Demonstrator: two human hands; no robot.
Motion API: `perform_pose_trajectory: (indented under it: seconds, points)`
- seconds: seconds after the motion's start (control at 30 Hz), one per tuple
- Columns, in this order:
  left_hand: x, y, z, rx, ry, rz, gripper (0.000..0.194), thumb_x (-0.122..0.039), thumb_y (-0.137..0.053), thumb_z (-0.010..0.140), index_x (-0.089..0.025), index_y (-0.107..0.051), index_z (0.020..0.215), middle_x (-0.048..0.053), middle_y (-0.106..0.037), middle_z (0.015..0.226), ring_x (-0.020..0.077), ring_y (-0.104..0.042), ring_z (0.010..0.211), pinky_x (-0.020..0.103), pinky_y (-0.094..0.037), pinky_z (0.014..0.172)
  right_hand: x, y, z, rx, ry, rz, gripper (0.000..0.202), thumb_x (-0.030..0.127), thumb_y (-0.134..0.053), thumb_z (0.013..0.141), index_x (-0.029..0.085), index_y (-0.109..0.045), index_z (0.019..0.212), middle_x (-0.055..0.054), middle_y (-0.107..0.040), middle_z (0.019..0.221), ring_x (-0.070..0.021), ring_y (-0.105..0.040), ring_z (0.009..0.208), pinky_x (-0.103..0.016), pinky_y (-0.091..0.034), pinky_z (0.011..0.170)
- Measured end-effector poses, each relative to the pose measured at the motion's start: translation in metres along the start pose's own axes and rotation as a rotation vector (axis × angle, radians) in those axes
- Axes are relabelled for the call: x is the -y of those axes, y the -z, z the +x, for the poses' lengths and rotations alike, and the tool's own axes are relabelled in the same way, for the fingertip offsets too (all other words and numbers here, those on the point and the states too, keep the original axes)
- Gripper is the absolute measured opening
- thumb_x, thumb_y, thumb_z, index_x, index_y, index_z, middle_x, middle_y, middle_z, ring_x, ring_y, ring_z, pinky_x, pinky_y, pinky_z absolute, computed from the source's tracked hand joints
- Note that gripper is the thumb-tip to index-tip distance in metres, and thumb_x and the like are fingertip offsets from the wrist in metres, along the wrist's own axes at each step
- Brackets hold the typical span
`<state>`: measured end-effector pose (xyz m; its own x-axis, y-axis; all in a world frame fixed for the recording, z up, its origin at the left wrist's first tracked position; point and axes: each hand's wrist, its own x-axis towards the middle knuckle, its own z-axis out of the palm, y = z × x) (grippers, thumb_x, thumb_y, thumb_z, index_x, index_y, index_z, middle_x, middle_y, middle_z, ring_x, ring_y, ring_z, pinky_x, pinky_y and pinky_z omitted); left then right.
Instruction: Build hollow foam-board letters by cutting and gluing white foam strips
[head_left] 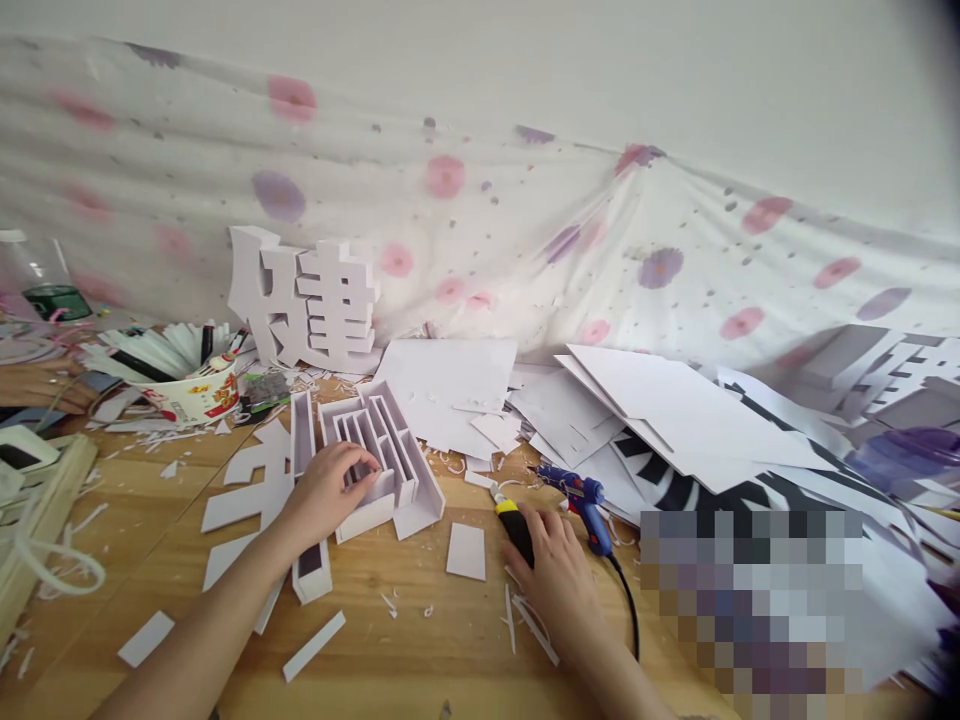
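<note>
My left hand [334, 490] bends over a white foam-board character [367, 520] with upright walls and narrow channels. Its thumb and fingertips pinch close together at a wall near the front; the exact contact is partly hidden. On the table to the right, my right hand [555, 565] is wrapped over the black and yellow handle of a utility knife [513, 520]. The knife's tip points forward and left, by a small white strip [480, 481]. Just right of that hand lies a blue hot glue gun [581, 492] with a black cord.
A finished white character [319, 305] stands against the flowered plastic sheet [450, 230]. White boards [690, 420] are stacked at right. A paper tub [191, 395] holds strips at left. Cut pieces [466, 551] and scraps lie around. Another person's hand [45, 385] shows at far left.
</note>
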<state>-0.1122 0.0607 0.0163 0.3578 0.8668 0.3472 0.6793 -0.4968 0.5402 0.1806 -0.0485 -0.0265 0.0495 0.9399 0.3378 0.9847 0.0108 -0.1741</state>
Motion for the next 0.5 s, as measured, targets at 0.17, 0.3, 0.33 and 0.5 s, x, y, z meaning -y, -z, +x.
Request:
perform_pose_trajectory:
  seconds: [0.17, 0.3, 0.33, 0.5]
  points:
    - [-0.001, 0.0, -0.001, -0.005, 0.011, 0.0, 0.016, -0.033, -0.047, 0.082, -0.022, -0.059, 0.082, 0.005, -0.06, 0.089, 0.0225, -0.055, 0.088, 0.032, -0.046, 0.067, -0.004, -0.007, 0.001, 0.047, -0.047, -0.007, 0.031, 0.023, -0.048, 0.082, 0.018, -0.053, 0.112, -0.01, -0.059, 0.096, -0.0267, -0.057, 0.09, -0.041, -0.046, 0.08]
    - [-0.007, 0.006, -0.001, -0.016, -0.019, -0.022, 0.017, -0.036, -0.049, 0.082, -0.022, -0.059, 0.083, 0.004, -0.062, 0.088, 0.022, -0.055, 0.089, 0.037, -0.045, 0.08, 0.003, -0.002, 0.003, -0.02, -0.033, 0.103, 0.032, 0.023, -0.039, 0.086, 0.016, -0.051, 0.115, -0.012, -0.06, 0.099, -0.0262, -0.058, 0.094, -0.04, -0.048, 0.08]
    - [-0.01, 0.008, -0.002, -0.027, -0.04, -0.029, 0.017, -0.037, -0.05, 0.082, -0.023, -0.059, 0.083, 0.004, -0.063, 0.087, 0.0213, -0.055, 0.089, 0.04, -0.043, 0.086, 0.009, 0.001, 0.003, -0.055, -0.014, 0.154, 0.033, 0.023, -0.035, 0.088, 0.016, -0.05, 0.117, -0.012, -0.06, 0.1, -0.0252, -0.059, 0.093, -0.04, -0.048, 0.08]
    - [-0.018, 0.01, -0.013, -0.018, -0.137, 0.026, 0.017, -0.039, -0.052, 0.082, -0.024, -0.058, 0.086, 0.002, -0.064, 0.089, 0.0194, -0.057, 0.088, 0.046, -0.027, 0.105, 0.059, 0.019, 0.009, -0.07, 0.125, 0.427, 0.039, 0.019, -0.03, 0.089, 0.017, -0.041, 0.127, -0.012, -0.062, 0.108, -0.021, -0.062, 0.094, -0.033, -0.05, 0.078]
